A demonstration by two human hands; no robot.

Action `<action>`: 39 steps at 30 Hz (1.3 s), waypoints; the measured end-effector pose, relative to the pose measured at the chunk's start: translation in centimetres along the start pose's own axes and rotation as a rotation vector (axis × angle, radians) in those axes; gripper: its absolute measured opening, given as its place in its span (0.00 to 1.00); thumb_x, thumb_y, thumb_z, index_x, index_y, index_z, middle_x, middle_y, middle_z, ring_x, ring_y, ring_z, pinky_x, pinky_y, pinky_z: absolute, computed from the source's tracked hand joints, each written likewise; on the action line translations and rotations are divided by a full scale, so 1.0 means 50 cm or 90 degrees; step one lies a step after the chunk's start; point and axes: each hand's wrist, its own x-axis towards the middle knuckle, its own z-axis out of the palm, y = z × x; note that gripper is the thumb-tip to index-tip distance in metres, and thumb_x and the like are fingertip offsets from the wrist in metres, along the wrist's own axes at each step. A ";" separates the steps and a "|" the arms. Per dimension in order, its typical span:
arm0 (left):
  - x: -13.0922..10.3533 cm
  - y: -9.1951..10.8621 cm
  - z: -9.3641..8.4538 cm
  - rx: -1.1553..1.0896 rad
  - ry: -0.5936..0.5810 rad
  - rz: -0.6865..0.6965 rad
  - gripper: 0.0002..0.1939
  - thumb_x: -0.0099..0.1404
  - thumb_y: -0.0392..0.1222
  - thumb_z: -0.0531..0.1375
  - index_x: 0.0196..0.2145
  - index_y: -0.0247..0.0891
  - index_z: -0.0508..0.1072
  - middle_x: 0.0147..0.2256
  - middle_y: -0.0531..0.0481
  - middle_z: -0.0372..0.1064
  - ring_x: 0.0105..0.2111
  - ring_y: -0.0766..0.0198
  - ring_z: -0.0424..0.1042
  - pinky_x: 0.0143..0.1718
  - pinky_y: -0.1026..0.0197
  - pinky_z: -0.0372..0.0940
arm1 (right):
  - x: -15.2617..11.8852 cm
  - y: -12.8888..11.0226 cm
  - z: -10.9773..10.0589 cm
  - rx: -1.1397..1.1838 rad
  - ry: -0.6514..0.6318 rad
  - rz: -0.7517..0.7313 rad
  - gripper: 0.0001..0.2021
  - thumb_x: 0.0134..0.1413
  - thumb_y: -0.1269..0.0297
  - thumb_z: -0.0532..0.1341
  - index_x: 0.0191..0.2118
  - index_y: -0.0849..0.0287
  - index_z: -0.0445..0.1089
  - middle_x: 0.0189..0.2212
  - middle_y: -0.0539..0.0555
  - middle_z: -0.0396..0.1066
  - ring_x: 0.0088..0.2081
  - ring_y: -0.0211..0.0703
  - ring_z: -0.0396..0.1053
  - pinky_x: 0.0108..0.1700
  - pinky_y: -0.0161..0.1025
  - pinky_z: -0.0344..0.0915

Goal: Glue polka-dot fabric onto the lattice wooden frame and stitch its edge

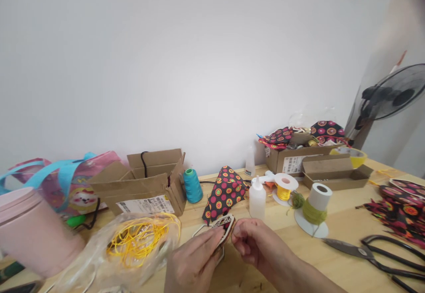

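Observation:
A small flat piece with a pale cut-out frame and dark red fabric (227, 226) is between my two hands. My left hand (195, 257) grips it from the left, fingers pressed along its face. At its right edge my right hand (254, 240) is closed in a pinch; whatever lies between those fingertips is too small to make out. Patterned dark fabric with round flower motifs (226, 191) lies just behind the piece. Another pale frame (199, 229) shows partly beneath my left hand. A white squeeze bottle (257, 199) stands behind my right hand.
Left: pink container (33, 235), bag of yellow cord (137, 242), open cardboard box (149, 191), teal thread cone (193, 186). Right: green yarn spool (314, 211), yellow thread spool (283, 191), large scissors (365, 253), patterned fabric pieces (401, 204), filled box (295, 158). A fan (395, 94) stands far right.

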 end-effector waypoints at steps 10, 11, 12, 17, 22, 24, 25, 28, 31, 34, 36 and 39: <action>-0.004 0.006 0.011 -0.118 -0.039 -0.140 0.14 0.56 0.31 0.57 0.41 0.40 0.72 0.34 0.51 0.76 0.31 0.67 0.75 0.34 0.72 0.68 | 0.007 0.006 -0.004 0.020 -0.034 0.008 0.05 0.32 0.67 0.55 0.19 0.63 0.65 0.12 0.44 0.57 0.15 0.28 0.47 0.16 0.29 0.37; -0.003 0.006 0.011 -0.123 -0.038 -0.142 0.14 0.56 0.31 0.57 0.40 0.40 0.72 0.34 0.51 0.76 0.31 0.67 0.75 0.34 0.72 0.68 | 0.008 0.007 -0.005 0.018 -0.034 0.009 0.05 0.32 0.67 0.55 0.19 0.63 0.65 0.12 0.45 0.57 0.15 0.28 0.48 0.16 0.29 0.37; -0.003 0.006 0.010 -0.127 -0.035 -0.142 0.14 0.56 0.30 0.57 0.40 0.40 0.72 0.34 0.52 0.76 0.31 0.67 0.75 0.34 0.72 0.68 | 0.009 0.007 -0.007 0.016 -0.034 0.009 0.06 0.32 0.66 0.55 0.20 0.63 0.65 0.12 0.45 0.57 0.15 0.28 0.48 0.16 0.29 0.37; 0.002 0.008 0.011 -0.125 -0.025 -0.136 0.14 0.55 0.30 0.58 0.40 0.39 0.72 0.33 0.52 0.77 0.30 0.68 0.75 0.33 0.73 0.68 | 0.012 0.009 -0.009 0.001 -0.029 0.011 0.08 0.35 0.64 0.55 0.20 0.63 0.66 0.12 0.45 0.58 0.15 0.28 0.49 0.15 0.28 0.38; 0.001 0.007 0.009 -0.068 -0.038 -0.090 0.14 0.56 0.30 0.57 0.41 0.38 0.71 0.34 0.49 0.76 0.32 0.66 0.75 0.35 0.72 0.69 | 0.009 0.010 -0.003 0.015 -0.022 0.007 0.06 0.34 0.66 0.56 0.20 0.64 0.65 0.12 0.44 0.56 0.15 0.27 0.47 0.15 0.28 0.37; -0.004 0.003 0.008 -0.028 -0.039 -0.045 0.15 0.56 0.30 0.57 0.42 0.37 0.70 0.36 0.47 0.76 0.34 0.65 0.75 0.36 0.70 0.69 | 0.007 0.011 -0.002 0.022 -0.012 -0.007 0.05 0.34 0.67 0.56 0.18 0.64 0.64 0.11 0.44 0.56 0.15 0.27 0.47 0.16 0.28 0.37; -0.007 0.001 0.008 -0.010 -0.042 -0.027 0.16 0.56 0.30 0.57 0.43 0.36 0.70 0.37 0.46 0.76 0.35 0.64 0.75 0.37 0.69 0.69 | 0.007 0.013 -0.002 0.026 -0.007 -0.016 0.05 0.33 0.67 0.55 0.17 0.64 0.64 0.11 0.44 0.55 0.15 0.27 0.46 0.16 0.28 0.36; -0.016 -0.005 0.008 0.035 -0.039 0.002 0.15 0.56 0.30 0.56 0.43 0.34 0.69 0.37 0.43 0.75 0.35 0.63 0.75 0.37 0.69 0.68 | 0.007 0.018 -0.002 0.038 0.001 -0.032 0.04 0.32 0.69 0.54 0.16 0.63 0.62 0.11 0.43 0.55 0.15 0.26 0.44 0.17 0.29 0.35; -0.020 -0.007 0.011 0.054 -0.030 0.020 0.16 0.56 0.29 0.56 0.43 0.33 0.70 0.36 0.42 0.76 0.34 0.63 0.75 0.37 0.70 0.68 | 0.009 0.023 -0.004 0.037 0.019 -0.041 0.04 0.31 0.70 0.53 0.16 0.63 0.62 0.11 0.44 0.54 0.15 0.27 0.43 0.17 0.29 0.34; -0.016 -0.003 0.014 0.016 -0.029 -0.004 0.17 0.54 0.27 0.57 0.42 0.34 0.71 0.36 0.43 0.76 0.34 0.64 0.75 0.38 0.71 0.67 | 0.010 0.025 -0.005 0.032 0.032 -0.049 0.04 0.30 0.70 0.52 0.15 0.63 0.62 0.11 0.44 0.54 0.15 0.27 0.43 0.17 0.29 0.34; -0.009 0.003 0.015 -0.034 -0.044 -0.056 0.17 0.54 0.27 0.58 0.42 0.35 0.72 0.36 0.45 0.76 0.34 0.64 0.75 0.37 0.72 0.67 | 0.010 0.025 -0.004 0.032 0.034 -0.048 0.04 0.31 0.70 0.52 0.15 0.63 0.61 0.11 0.44 0.54 0.15 0.26 0.42 0.17 0.29 0.33; 0.001 0.018 0.015 -0.108 -0.082 -0.199 0.16 0.54 0.29 0.58 0.41 0.38 0.73 0.36 0.46 0.76 0.34 0.63 0.75 0.37 0.71 0.67 | 0.010 0.022 -0.001 0.033 0.035 -0.040 0.04 0.32 0.69 0.52 0.15 0.63 0.61 0.10 0.43 0.54 0.14 0.26 0.41 0.16 0.28 0.33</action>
